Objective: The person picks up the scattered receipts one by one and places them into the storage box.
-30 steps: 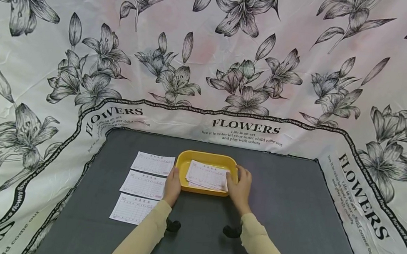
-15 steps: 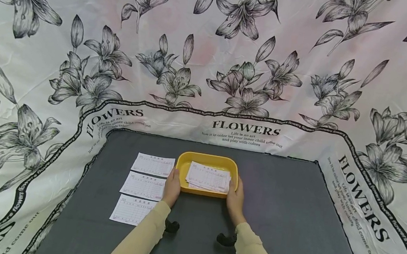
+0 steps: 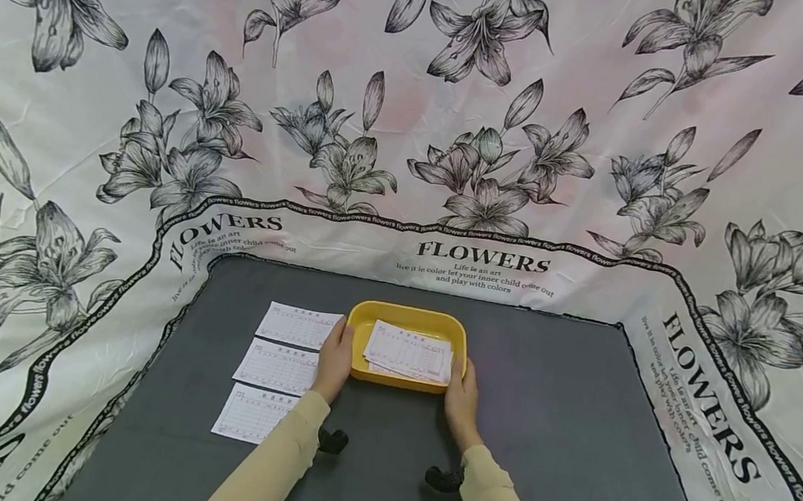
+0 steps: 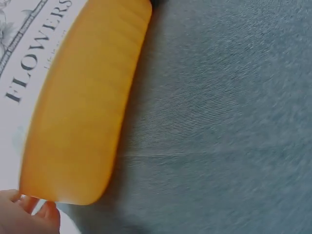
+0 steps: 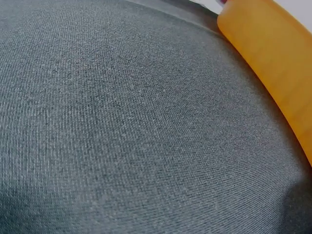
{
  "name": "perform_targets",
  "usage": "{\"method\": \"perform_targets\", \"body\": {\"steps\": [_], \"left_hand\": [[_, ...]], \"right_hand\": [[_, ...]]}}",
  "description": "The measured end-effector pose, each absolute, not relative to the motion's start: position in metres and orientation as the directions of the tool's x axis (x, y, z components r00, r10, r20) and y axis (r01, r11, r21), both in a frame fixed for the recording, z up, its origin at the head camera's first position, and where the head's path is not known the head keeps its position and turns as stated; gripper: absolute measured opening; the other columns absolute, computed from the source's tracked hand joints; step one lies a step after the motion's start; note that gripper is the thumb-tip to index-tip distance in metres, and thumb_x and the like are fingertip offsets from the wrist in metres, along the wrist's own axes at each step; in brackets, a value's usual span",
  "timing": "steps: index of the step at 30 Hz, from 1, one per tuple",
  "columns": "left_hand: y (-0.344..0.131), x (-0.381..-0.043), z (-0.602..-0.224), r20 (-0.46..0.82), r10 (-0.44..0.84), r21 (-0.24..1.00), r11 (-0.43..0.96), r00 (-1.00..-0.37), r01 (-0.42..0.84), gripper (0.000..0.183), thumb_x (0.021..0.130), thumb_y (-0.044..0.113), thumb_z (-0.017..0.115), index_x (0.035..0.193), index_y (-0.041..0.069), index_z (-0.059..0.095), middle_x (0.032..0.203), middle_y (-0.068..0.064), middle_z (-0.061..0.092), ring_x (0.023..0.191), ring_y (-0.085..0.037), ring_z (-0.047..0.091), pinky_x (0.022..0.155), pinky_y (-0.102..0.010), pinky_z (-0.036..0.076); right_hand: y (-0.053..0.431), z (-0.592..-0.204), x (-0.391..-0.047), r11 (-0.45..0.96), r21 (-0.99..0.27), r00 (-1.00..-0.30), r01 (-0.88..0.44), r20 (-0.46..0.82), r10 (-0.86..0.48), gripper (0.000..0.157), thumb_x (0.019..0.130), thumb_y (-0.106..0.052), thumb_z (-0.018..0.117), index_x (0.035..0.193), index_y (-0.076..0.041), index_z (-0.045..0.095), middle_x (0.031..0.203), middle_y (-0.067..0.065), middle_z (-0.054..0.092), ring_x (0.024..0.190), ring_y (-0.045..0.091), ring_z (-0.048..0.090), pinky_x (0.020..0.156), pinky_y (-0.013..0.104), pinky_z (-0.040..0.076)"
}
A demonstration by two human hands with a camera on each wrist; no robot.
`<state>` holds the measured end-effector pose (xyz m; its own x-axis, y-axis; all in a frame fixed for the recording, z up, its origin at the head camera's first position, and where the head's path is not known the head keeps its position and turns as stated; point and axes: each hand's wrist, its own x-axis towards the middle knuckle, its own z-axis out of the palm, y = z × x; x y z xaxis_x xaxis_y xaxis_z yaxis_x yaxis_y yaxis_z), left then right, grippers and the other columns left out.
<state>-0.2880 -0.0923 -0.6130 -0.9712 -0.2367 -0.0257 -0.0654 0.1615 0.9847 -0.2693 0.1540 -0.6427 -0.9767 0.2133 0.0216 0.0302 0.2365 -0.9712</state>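
A yellow plastic tray (image 3: 401, 383) lies on the dark table, with a few printed white paper slips (image 3: 408, 350) loosely stacked inside. My left hand (image 3: 334, 363) holds its left end; in the left wrist view the bent fingers (image 4: 46, 214) meet the tray's end wall (image 4: 78, 126). At the opposite end my right hand (image 3: 461, 402) grips the near right corner, thumb up by the rim. The right wrist view shows mostly table cloth and the tray's outer wall (image 5: 273, 53), while the right hand is almost wholly out of that picture.
Left of the tray, three similar slips lie in a column: a far one (image 3: 298, 325), a middle one (image 3: 274, 366) and a near one (image 3: 251, 413), partly behind the left forearm. A flower-printed cloth (image 3: 481, 268) borders the grey table (image 3: 546, 416) and rises behind it.
My right hand has come off the slips and the tray's far right side, down to its near right corner. The left hand has shifted slightly left. The slips in the tray sit nearly the same.
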Motion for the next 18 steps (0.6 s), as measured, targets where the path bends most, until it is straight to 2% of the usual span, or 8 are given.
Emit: {"method": "perform_targets", "body": {"steps": [6, 10, 14, 18], "left_hand": [[-0.099, -0.296, -0.595, 0.035, -0.243, 0.975, 0.222, -0.969, -0.020, 0.055, 0.116, 0.030, 0.042, 0.164, 0.002, 0.037, 0.164, -0.021, 0.044, 0.152, -0.039, 0.042, 0.126, -0.054, 0.036], [-0.121, -0.309, -0.579, 0.081, -0.231, 0.948, 0.317, -0.970, 0.004, 0.055, 0.116, 0.031, 0.042, 0.164, 0.003, 0.038, 0.163, -0.022, 0.045, 0.151, -0.040, 0.042, 0.124, -0.056, 0.038], [-0.153, -0.323, -0.570, 0.101, -0.218, 0.907, 0.422, -0.971, 0.000, 0.057, 0.114, 0.031, 0.042, 0.164, 0.002, 0.037, 0.163, -0.024, 0.043, 0.152, -0.042, 0.039, 0.124, -0.059, 0.036], [-0.181, -0.327, -0.571, 0.095, -0.256, 0.891, 0.453, -0.962, -0.032, 0.055, 0.113, 0.025, 0.043, 0.162, 0.000, 0.038, 0.162, -0.026, 0.043, 0.152, -0.045, 0.037, 0.125, -0.062, 0.033]], "right_hand": [[0.158, -0.642, -0.269, 0.238, -0.971, -0.974, 0.030, 0.025, 0.227, 0.057, 0.117, -0.036, 0.040, 0.162, 0.000, 0.036, 0.159, 0.026, 0.046, 0.149, 0.042, 0.041, 0.126, 0.060, 0.030], [0.157, -0.642, -0.268, 0.241, -0.970, -0.974, 0.036, 0.020, 0.227, 0.058, 0.117, -0.035, 0.040, 0.163, 0.000, 0.034, 0.161, 0.026, 0.044, 0.151, 0.042, 0.039, 0.127, 0.060, 0.028], [0.154, -0.643, -0.267, 0.253, -0.967, -0.974, 0.029, 0.030, 0.226, 0.057, 0.117, -0.033, 0.040, 0.163, 0.001, 0.034, 0.160, 0.027, 0.045, 0.150, 0.043, 0.040, 0.126, 0.061, 0.029], [0.153, -0.647, -0.267, 0.263, -0.965, -0.974, 0.012, 0.049, 0.222, 0.054, 0.117, -0.033, 0.041, 0.160, 0.001, 0.039, 0.156, 0.026, 0.050, 0.146, 0.043, 0.045, 0.125, 0.061, 0.033]]}}
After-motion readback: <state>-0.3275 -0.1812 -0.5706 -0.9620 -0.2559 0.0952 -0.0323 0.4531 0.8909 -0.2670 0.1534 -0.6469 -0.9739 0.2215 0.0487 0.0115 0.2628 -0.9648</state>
